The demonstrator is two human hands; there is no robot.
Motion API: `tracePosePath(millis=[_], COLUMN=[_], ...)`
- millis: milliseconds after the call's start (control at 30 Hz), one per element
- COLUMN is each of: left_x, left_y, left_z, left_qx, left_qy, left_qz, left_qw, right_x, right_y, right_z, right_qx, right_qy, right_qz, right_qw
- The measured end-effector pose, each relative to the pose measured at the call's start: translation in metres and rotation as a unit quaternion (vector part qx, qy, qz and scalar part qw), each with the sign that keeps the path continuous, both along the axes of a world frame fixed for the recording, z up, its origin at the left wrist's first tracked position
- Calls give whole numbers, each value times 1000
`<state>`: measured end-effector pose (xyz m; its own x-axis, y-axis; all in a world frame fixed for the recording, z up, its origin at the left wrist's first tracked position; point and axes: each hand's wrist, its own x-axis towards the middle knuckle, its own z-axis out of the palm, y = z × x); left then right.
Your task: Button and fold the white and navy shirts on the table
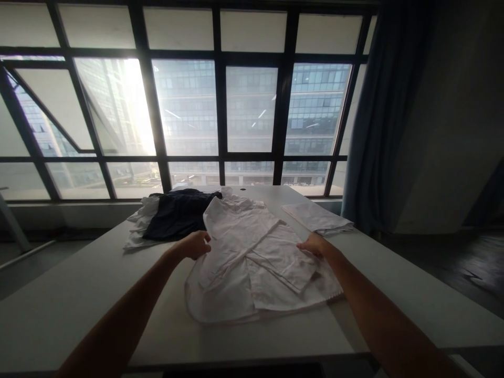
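A white long-sleeved shirt (232,247) lies spread on the table, its collar end away from me and its hem towards me. Both sleeves are folded inward and cross over the body. At the shirt's left edge, my left hand (197,244) is closed, thumb and fingers pinching the cloth. My right hand (314,244) grips the fabric along the right side, its fingers partly hidden by the hand itself. The hem looks slightly wrinkled and fans out wider than the shoulders.
Left of the shirt is a heap of dark clothing (177,212) on white garments (136,231). A folded white garment (317,216) lies at the right on the white table (165,320). Windows stand behind, with a blue curtain (378,131) at the right.
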<state>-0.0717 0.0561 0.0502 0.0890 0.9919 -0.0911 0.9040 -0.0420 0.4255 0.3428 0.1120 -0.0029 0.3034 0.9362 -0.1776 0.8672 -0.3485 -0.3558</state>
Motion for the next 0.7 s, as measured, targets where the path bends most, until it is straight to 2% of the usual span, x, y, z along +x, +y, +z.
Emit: tracePosePath(millis=[133,233,367,500,633,700], left_x=[47,75,99,110,105,97], left_y=[-4,-1,3,-3,-14,-17], left_z=[-3,-15,-34,-42,-33,-31], left_qx=[63,68,73,48,-39,-4], left_qy=[37,57,76,75,38,32], left_qz=[-86,-107,-126,-140,-156,-177], left_qw=[994,990,986,986,986,984], right_x=[5,5,2,2,6,8], right_y=[-1,-4,-9,-8,-7,-8], right_z=[-1,0,3,2,0,1], right_qx=[21,28,1,-5,0,4], right_qy=[-46,-65,-54,-9,25,36], right_qz=[5,21,24,17,9,12], right_qw=[999,997,998,1000,1000,999])
